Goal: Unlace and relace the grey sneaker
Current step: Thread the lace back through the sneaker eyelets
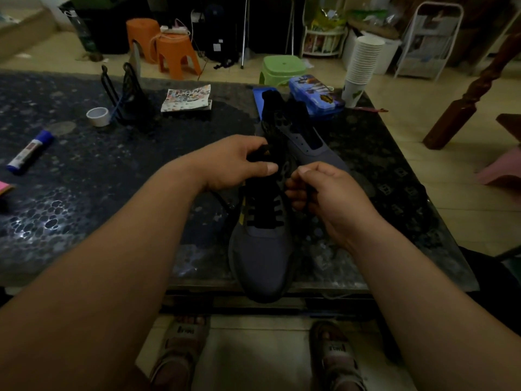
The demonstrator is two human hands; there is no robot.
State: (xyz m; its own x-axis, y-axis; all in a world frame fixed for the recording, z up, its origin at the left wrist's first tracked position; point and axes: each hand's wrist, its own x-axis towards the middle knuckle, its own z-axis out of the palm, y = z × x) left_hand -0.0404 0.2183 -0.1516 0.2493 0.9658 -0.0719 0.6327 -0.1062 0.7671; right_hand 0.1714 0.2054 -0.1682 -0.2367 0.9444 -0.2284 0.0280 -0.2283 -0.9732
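I note sneaker (262,258) toe-first over worktop (84,193) edge, lower eyelets laced, left hand (236,162) pinching lace (265,218) near tongue, right hand (329,193) pinching lace just beside it.

Left hand (231,162) and right hand (324,193) pinch black lace (263,214) over grey sneaker (263,261).

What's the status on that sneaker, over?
Left hand pinches black lace. Right hand curled beside it, grip unclear. Grey sneaker laced at lower rows. Second shoe behind, not blocking.
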